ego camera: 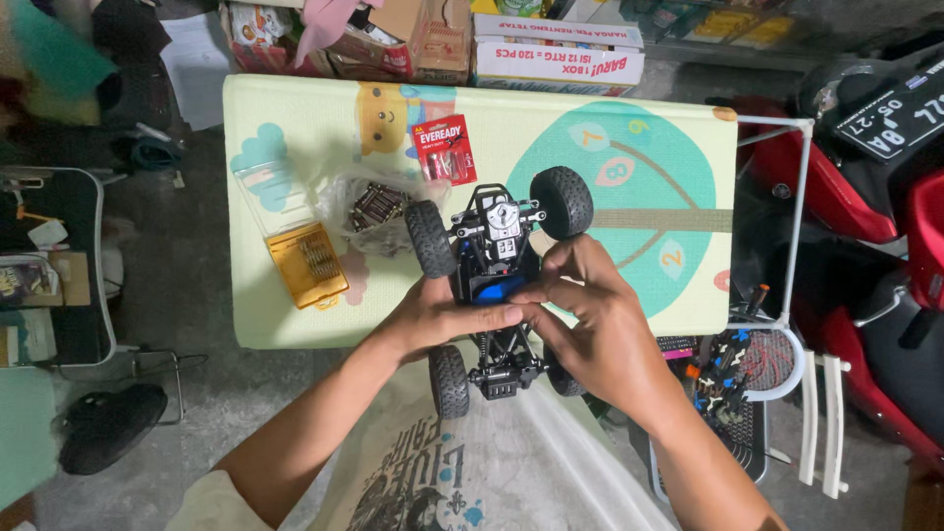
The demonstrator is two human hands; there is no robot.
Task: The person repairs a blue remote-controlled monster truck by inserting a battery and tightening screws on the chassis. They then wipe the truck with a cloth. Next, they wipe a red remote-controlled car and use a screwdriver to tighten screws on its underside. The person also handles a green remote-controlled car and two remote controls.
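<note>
Your left hand (438, 317) and right hand (590, 315) both clasp the toy truck (497, 285) at its blue middle, fingers pinched narrow; it sits at the near edge of the play mat (649, 147). Keep the chassis steady and press with fingertips only. The tyres are knobby black rubber, the frame hard plastic. A yellow bit case (307, 264) and red battery pack (443, 149) lie toward the mat's left side.
</note>
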